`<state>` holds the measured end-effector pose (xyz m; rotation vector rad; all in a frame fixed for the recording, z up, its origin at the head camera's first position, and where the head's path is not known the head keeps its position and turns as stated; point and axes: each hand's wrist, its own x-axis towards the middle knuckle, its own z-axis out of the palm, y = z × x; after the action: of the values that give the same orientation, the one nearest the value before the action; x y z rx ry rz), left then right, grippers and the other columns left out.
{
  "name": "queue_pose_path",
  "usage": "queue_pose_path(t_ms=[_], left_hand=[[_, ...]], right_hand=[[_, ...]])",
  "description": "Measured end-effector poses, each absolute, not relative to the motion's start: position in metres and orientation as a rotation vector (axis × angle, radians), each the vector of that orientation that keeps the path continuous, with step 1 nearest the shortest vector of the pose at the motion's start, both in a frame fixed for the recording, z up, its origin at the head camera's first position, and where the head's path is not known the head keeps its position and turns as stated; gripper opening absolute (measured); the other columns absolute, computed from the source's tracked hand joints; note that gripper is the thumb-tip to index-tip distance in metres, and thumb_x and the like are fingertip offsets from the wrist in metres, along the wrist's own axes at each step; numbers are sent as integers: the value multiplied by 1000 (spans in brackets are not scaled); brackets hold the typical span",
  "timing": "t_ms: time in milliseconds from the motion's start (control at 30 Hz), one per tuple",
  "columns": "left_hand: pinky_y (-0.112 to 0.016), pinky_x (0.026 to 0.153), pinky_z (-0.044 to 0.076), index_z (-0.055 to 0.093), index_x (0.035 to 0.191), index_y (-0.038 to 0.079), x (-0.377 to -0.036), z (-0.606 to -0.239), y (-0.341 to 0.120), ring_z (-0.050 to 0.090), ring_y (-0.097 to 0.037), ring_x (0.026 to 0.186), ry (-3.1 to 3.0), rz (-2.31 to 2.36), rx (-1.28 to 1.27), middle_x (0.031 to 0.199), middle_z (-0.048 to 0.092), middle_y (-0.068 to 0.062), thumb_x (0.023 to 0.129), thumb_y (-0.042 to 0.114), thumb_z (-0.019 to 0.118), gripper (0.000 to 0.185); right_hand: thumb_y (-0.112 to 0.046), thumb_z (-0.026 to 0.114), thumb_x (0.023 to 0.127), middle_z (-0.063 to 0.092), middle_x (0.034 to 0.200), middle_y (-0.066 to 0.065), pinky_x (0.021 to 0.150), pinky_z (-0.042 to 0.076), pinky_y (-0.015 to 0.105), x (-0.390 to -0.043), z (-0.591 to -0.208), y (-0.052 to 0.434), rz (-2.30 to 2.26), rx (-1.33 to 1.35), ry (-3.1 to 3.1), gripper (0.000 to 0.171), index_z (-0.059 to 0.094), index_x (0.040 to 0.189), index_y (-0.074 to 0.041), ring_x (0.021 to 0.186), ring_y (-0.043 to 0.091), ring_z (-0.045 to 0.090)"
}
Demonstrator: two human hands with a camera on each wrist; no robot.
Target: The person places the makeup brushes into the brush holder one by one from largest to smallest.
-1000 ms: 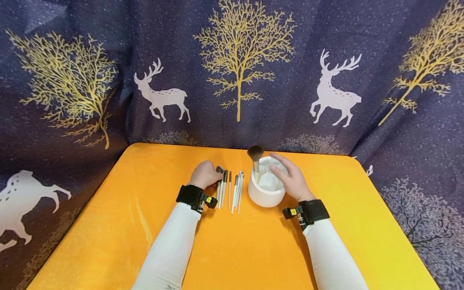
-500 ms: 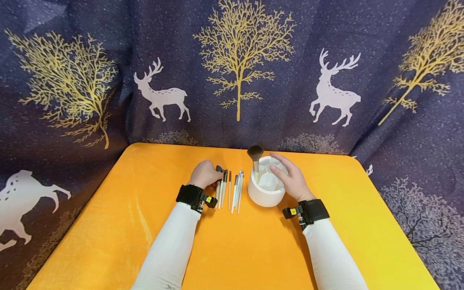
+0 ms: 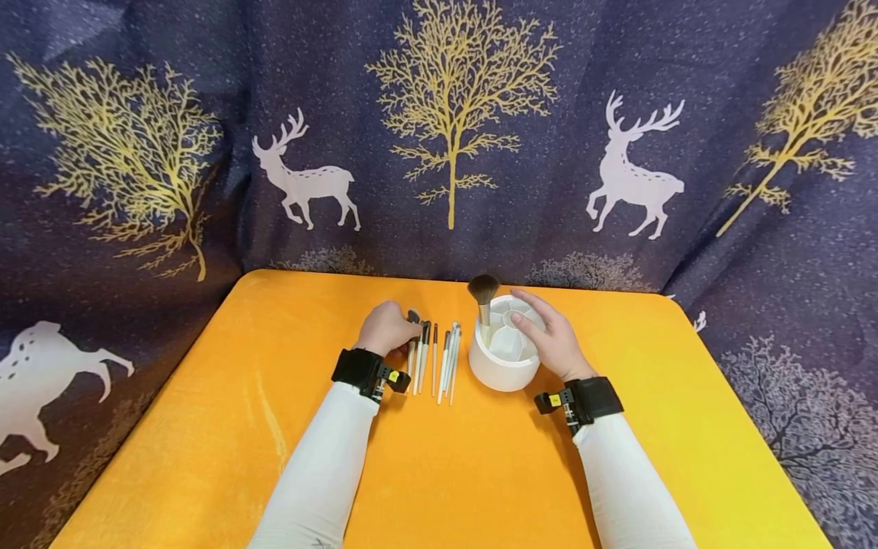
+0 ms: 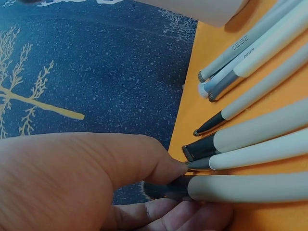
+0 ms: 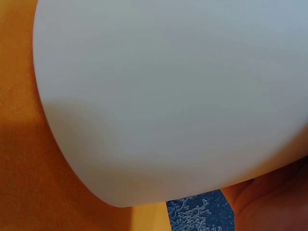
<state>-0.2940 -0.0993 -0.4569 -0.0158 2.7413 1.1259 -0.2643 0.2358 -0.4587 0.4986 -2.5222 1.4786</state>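
Barely anything has shifted over the last second: the left hand (image 3: 388,328) has crept slightly up and toward the row of brushes, and the right hand (image 3: 552,341) has stayed put against the holder.

Seen from the left wrist, the thumb and fingers (image 4: 159,166) of that hand pinch the leftmost brush (image 4: 240,188) at its dark ferrule, just where the smooth, matte pale-grey handle begins. It still lies flat on the surface (image 3: 439,457), which is covered in a soft orange cloth with a faint velvety sheen and rounded corners. Beside it, side by side and nearly parallel, lie the other brushes (image 3: 439,358): slim, round, pale handles tapering into dark ferrules and small tips, some touching their neighbours.

Just right of the row stands the holder (image 3: 504,370), a squat white cylinder of smooth, matte plastic or ceramic, its open top split into wedge-shaped compartments. One fluffy brush (image 3: 483,293) stands upright in the left compartment, its domed brown bristles rising above the rim. The right hand cups the holder's right wall, fingers curved over the rim; from the right wrist the wall fills the view as a bare, curved white face.

Behind the surface hangs a dark blue curtain (image 3: 206,114) printed with golden trees and white deer.
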Motion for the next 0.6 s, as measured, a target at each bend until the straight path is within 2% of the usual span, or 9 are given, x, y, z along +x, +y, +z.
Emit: queue_pose_path(t_ms=[333, 600], left_hand=[[-35, 50, 52, 80, 78, 4, -295, -458, -99, 62, -23, 49, 2735, 1154, 4, 62, 69, -9, 103, 22, 77, 31], [-36, 53, 54, 79, 79, 4, -294, -456, -100, 66, -27, 53, 2738, 1170, 15, 64, 70, -10, 104, 23, 76, 31]], right_hand=[[-31, 65, 113, 55, 167, 12, 129, 30, 62, -264, -459, 235, 1503, 495, -2514, 54, 57, 164, -14, 159, 37, 43], [-30, 65, 113, 54, 167, 12, 129, 30, 62, -264, -459, 235, 1510, 490, -2515, 54, 57, 164, -15, 159, 37, 43]])
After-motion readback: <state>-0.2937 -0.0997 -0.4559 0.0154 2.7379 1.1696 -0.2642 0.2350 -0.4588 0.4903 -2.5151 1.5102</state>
